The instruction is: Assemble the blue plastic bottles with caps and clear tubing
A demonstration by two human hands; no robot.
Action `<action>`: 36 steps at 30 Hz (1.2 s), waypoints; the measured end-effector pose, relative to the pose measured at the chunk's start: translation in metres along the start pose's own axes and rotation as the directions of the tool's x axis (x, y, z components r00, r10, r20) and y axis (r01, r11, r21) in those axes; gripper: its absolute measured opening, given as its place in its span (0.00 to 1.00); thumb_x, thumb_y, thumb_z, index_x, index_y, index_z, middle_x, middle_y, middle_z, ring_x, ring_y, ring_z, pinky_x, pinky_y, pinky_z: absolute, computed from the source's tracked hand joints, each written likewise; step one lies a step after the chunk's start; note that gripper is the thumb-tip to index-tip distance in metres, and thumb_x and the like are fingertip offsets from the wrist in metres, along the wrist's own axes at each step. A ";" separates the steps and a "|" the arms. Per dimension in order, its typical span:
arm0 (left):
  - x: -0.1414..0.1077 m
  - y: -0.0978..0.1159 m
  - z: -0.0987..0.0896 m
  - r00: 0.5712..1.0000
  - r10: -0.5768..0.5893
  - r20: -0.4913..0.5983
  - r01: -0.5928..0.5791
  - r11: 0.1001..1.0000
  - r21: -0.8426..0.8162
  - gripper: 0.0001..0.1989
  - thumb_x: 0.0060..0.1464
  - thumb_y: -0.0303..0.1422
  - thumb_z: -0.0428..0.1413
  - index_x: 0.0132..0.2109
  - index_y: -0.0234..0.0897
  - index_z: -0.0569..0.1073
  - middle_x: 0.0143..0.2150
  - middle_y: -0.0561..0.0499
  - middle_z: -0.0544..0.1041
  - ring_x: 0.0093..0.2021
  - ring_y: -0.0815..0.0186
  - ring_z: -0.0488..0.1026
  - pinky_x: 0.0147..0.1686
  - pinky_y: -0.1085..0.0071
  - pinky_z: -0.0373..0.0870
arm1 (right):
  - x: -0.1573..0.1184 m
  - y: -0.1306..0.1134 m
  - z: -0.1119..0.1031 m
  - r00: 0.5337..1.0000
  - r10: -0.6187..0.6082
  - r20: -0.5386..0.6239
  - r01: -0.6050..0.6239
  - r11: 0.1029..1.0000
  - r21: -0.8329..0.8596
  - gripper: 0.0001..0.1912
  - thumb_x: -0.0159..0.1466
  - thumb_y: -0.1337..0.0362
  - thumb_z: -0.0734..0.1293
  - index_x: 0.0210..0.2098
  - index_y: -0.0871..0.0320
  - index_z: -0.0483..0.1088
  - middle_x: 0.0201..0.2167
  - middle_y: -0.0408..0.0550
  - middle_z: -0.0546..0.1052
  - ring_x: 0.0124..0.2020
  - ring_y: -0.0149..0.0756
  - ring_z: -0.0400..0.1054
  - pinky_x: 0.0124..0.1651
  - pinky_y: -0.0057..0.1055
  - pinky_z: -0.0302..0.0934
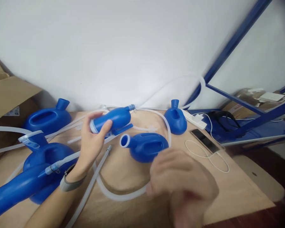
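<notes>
Seen from the head camera, my left hand [92, 141], a grey band [71, 184] at its wrist, wraps its fingers around a blue bottle [118, 117] over the tabletop [242, 196], toward the far edge. The bottle lies tilted in my grip, its pale-rimmed end against my palm and its spout pointing right, joined to a clear tube [202, 87] that arcs up in front of the wall. My right hand [179, 174], blurred, curls its fingers inward nearer the front edge; a white hose [120, 197] runs up to them, though I cannot tell whether they grip it.

Between my hands and the far edge, a blue jug [139, 147] lies with its open mouth facing left. A second jug [178, 124] stands by the far right corner, near a power strip [192, 119] and a phone [205, 141] beside the right edge. Toward the left edge are a third jug [63, 118], a white-capped jug [67, 151] and another blue bottle [16, 186], close to a cardboard box [16, 88].
</notes>
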State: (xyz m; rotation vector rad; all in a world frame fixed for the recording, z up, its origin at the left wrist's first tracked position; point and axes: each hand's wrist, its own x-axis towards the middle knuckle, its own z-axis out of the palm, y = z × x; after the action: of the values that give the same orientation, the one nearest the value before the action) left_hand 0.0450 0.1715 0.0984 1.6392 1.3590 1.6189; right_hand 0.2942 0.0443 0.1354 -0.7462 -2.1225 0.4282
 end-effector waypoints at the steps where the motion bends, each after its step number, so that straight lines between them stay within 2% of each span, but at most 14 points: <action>1: 0.002 -0.003 0.000 0.999 -0.053 -0.011 0.053 0.998 -0.033 0.24 0.56 0.49 0.67 0.52 0.41 0.75 0.51 0.49 0.79 0.50 0.57 0.78 0.49 0.62 0.76 | 0.007 0.012 -0.009 0.999 0.043 0.019 -0.043 0.999 0.027 0.16 0.74 0.47 0.64 0.46 0.46 0.79 0.30 0.40 0.83 0.31 0.37 0.79 0.39 0.33 0.74; 2: 0.005 -0.007 0.000 0.996 -0.094 -0.008 0.093 0.994 -0.060 0.25 0.55 0.51 0.67 0.53 0.41 0.75 0.52 0.48 0.78 0.49 0.57 0.78 0.46 0.63 0.77 | 0.013 0.028 -0.018 0.986 0.161 0.036 -0.162 0.987 0.012 0.17 0.75 0.48 0.63 0.47 0.49 0.79 0.32 0.42 0.84 0.34 0.38 0.80 0.41 0.34 0.74; 4: 0.009 -0.012 0.000 0.992 -0.122 0.008 0.122 0.989 -0.082 0.28 0.53 0.52 0.68 0.53 0.41 0.75 0.52 0.48 0.77 0.48 0.57 0.78 0.45 0.63 0.77 | 0.019 0.074 -0.030 0.859 0.508 -0.062 -0.511 0.848 -0.141 0.16 0.76 0.53 0.61 0.49 0.51 0.79 0.37 0.46 0.85 0.40 0.40 0.80 0.47 0.37 0.74; 6: 0.011 -0.016 0.001 0.994 -0.102 0.027 0.104 0.991 -0.087 0.28 0.52 0.51 0.69 0.52 0.40 0.75 0.52 0.47 0.77 0.51 0.55 0.77 0.51 0.60 0.76 | 0.017 0.130 -0.032 0.743 0.656 -0.134 -0.668 0.714 -0.210 0.14 0.73 0.57 0.65 0.52 0.52 0.79 0.49 0.51 0.84 0.50 0.46 0.79 0.57 0.45 0.72; 7: 0.011 -0.018 0.002 0.995 -0.091 0.042 0.094 0.992 -0.088 0.27 0.52 0.50 0.69 0.52 0.40 0.75 0.52 0.47 0.77 0.53 0.55 0.76 0.55 0.58 0.74 | 0.013 0.157 -0.029 0.696 0.712 -0.095 -0.712 0.664 -0.229 0.15 0.69 0.59 0.69 0.53 0.52 0.78 0.56 0.53 0.82 0.57 0.49 0.76 0.63 0.49 0.69; 8: 0.010 -0.019 0.004 0.995 -0.082 0.062 0.087 0.992 -0.089 0.26 0.52 0.49 0.69 0.52 0.41 0.75 0.53 0.47 0.77 0.56 0.54 0.76 0.59 0.57 0.72 | 0.009 0.182 -0.024 0.677 0.732 -0.068 -0.725 0.649 -0.231 0.17 0.65 0.61 0.74 0.53 0.54 0.79 0.58 0.56 0.80 0.61 0.53 0.74 0.67 0.53 0.65; 10: 0.007 -0.021 0.009 0.989 -0.080 0.121 0.094 0.989 -0.115 0.25 0.53 0.47 0.69 0.53 0.42 0.74 0.53 0.48 0.78 0.58 0.54 0.75 0.62 0.56 0.70 | 0.000 0.221 -0.014 0.658 0.753 -0.022 -0.737 0.638 -0.223 0.19 0.58 0.61 0.78 0.49 0.55 0.80 0.56 0.57 0.82 0.59 0.55 0.75 0.65 0.53 0.67; 13: 0.001 -0.024 0.017 0.971 -0.103 0.215 0.140 0.976 -0.165 0.24 0.52 0.44 0.68 0.53 0.42 0.74 0.53 0.48 0.78 0.57 0.54 0.75 0.62 0.56 0.70 | -0.010 0.247 -0.005 0.665 0.747 0.012 -0.732 0.655 -0.184 0.21 0.57 0.58 0.79 0.48 0.56 0.80 0.51 0.53 0.83 0.53 0.49 0.78 0.59 0.46 0.72; 19: 0.000 -0.028 0.027 0.961 -0.149 0.233 0.199 0.958 -0.209 0.23 0.52 0.45 0.68 0.51 0.41 0.76 0.53 0.48 0.78 0.57 0.54 0.75 0.63 0.56 0.69 | -0.007 0.241 -0.026 0.706 0.690 -0.157 -0.707 0.699 -0.105 0.16 0.59 0.53 0.75 0.43 0.53 0.80 0.44 0.49 0.83 0.44 0.46 0.78 0.50 0.42 0.73; 22: 0.006 -0.032 0.029 0.968 -0.205 0.141 0.241 0.916 -0.322 0.23 0.50 0.45 0.69 0.49 0.41 0.75 0.52 0.48 0.77 0.53 0.56 0.76 0.58 0.59 0.72 | -0.005 0.222 -0.053 0.690 0.667 -0.283 -0.708 0.702 -0.071 0.19 0.64 0.47 0.68 0.45 0.54 0.78 0.37 0.48 0.81 0.35 0.42 0.74 0.41 0.40 0.71; 25: 0.014 -0.034 0.029 0.951 -0.305 0.051 0.285 0.800 -0.528 0.24 0.50 0.47 0.70 0.49 0.42 0.73 0.50 0.49 0.75 0.45 0.61 0.77 0.50 0.60 0.78 | -0.008 0.192 -0.080 0.650 0.642 -0.406 -0.708 0.706 -0.016 0.20 0.65 0.45 0.68 0.45 0.52 0.77 0.32 0.44 0.78 0.31 0.39 0.71 0.36 0.36 0.69; 28: 0.023 -0.031 0.024 0.948 -0.316 -0.030 0.226 0.736 -0.638 0.25 0.49 0.47 0.71 0.47 0.43 0.71 0.49 0.51 0.74 0.43 0.63 0.77 0.47 0.62 0.80 | -0.017 0.162 -0.101 0.593 0.647 -0.479 -0.702 0.707 0.085 0.17 0.61 0.46 0.73 0.41 0.51 0.77 0.31 0.42 0.79 0.31 0.38 0.71 0.36 0.35 0.69; 32: 0.030 -0.023 0.012 0.953 -0.278 -0.118 0.123 0.717 -0.686 0.26 0.48 0.47 0.73 0.46 0.44 0.70 0.49 0.53 0.74 0.43 0.65 0.78 0.47 0.65 0.80 | -0.031 0.137 -0.113 0.563 0.615 -0.553 -0.654 0.740 0.157 0.19 0.56 0.45 0.77 0.38 0.50 0.77 0.33 0.42 0.80 0.33 0.40 0.72 0.39 0.37 0.70; 36: 0.032 -0.018 0.004 0.968 -0.221 -0.118 0.092 0.754 -0.651 0.24 0.50 0.47 0.72 0.47 0.45 0.70 0.50 0.51 0.74 0.45 0.63 0.77 0.48 0.64 0.81 | -0.038 0.131 -0.108 0.577 0.582 -0.573 -0.633 0.762 0.135 0.19 0.56 0.44 0.78 0.38 0.49 0.78 0.35 0.43 0.80 0.36 0.42 0.73 0.42 0.40 0.71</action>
State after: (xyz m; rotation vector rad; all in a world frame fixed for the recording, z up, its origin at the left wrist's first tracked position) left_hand 0.0374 0.2078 0.0967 0.9510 0.8309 1.8880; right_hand 0.4460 0.1253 0.1078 -1.4694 -1.2469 0.3925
